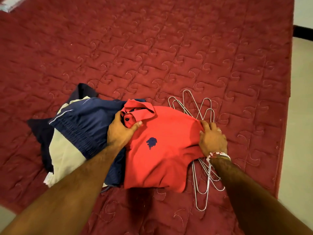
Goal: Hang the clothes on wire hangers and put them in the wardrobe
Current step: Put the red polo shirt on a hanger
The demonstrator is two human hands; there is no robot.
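A folded red polo shirt with a dark blue lion emblem lies on the bed, on top of a clothes pile. My left hand grips its collar and button placket. At the shirt's right edge, my right hand pinches the red fabric. Several silver wire hangers lie fanned out beneath and beside the shirt's right side, partly hidden by it and by my right wrist. Navy shorts and a cream garment lie to the left under the shirt.
A dark red quilted bedspread covers the bed. The bed's right edge drops to a pale floor. Something white shows at the far left corner. No wardrobe is in view.
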